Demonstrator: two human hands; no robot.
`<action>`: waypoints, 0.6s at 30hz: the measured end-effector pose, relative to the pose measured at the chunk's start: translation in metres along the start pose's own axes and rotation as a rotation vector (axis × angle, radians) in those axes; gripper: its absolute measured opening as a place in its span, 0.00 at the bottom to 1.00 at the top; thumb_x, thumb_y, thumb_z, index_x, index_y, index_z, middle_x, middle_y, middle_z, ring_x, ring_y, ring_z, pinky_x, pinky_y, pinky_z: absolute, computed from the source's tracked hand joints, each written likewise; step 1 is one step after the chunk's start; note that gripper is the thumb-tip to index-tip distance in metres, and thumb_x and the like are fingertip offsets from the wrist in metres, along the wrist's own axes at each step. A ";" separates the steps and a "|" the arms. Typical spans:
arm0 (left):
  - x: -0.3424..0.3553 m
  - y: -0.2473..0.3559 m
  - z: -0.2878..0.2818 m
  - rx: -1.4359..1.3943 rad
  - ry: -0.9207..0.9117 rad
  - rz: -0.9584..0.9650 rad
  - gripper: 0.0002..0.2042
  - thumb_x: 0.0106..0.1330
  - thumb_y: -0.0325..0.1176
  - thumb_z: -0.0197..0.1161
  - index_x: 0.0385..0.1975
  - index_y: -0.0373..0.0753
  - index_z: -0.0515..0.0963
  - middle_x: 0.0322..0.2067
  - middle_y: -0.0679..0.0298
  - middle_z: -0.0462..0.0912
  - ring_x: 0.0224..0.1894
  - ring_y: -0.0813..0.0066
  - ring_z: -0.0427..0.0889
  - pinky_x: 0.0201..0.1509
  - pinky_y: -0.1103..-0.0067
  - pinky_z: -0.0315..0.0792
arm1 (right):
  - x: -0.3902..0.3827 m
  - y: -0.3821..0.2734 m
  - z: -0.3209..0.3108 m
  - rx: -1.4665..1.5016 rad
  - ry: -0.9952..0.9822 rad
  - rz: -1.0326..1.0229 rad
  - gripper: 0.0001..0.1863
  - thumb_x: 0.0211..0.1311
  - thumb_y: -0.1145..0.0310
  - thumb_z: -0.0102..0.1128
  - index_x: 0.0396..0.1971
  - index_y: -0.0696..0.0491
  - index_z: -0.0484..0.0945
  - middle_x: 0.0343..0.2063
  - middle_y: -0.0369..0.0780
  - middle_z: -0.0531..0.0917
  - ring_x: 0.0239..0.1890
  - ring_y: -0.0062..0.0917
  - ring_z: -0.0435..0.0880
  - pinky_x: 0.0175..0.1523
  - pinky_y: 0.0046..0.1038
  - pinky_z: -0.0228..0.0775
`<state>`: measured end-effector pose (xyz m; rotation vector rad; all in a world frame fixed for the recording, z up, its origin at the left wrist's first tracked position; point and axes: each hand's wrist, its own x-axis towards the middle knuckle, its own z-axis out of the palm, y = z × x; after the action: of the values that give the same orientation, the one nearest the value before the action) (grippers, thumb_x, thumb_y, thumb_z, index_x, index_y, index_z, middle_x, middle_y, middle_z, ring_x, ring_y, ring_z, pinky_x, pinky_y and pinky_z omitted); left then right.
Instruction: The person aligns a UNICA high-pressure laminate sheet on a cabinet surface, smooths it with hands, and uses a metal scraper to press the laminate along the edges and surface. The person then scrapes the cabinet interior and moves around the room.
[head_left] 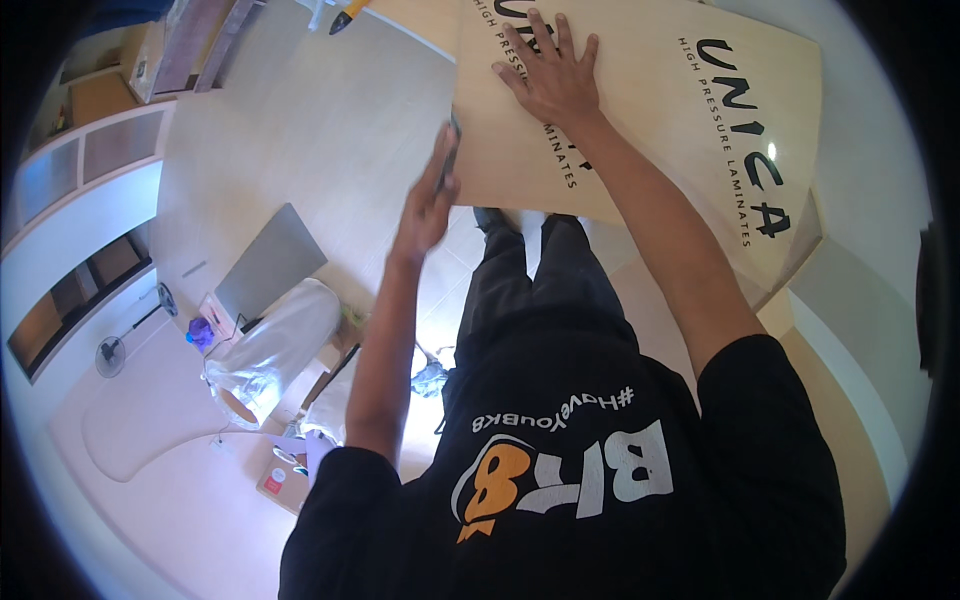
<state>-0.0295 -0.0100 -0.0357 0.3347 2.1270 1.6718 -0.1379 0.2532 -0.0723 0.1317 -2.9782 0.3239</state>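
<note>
My right hand lies flat with spread fingers on a pale, glossy laminate sheet with black printing. The sheet lies in front of me, and its near edge is just ahead of my legs. At the sheet's left edge, my left hand is closed round a thin dark flat tool, fingers pointing away from me. The hand is slightly blurred and hides most of the tool, so its exact kind does not show. The tool runs along the edge, at or very close to it.
A yellow-and-black hand tool lies beyond the sheet's far left. On the left are a grey panel, a plastic-wrapped bundle, a purple bag, a fan and a cardboard box. A pale wall rises at the right.
</note>
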 end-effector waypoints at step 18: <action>-0.009 -0.008 -0.005 -0.028 -0.023 -0.092 0.30 0.82 0.41 0.46 0.77 0.31 0.53 0.78 0.49 0.54 0.80 0.58 0.50 0.81 0.68 0.45 | 0.000 -0.005 -0.004 -0.037 -0.051 0.004 0.38 0.71 0.38 0.49 0.75 0.41 0.64 0.78 0.47 0.56 0.79 0.53 0.49 0.73 0.73 0.37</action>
<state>-0.0238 -0.0202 -0.0410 0.2422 2.0682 1.6370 -0.1373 0.2493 -0.0678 0.1312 -3.0331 0.2693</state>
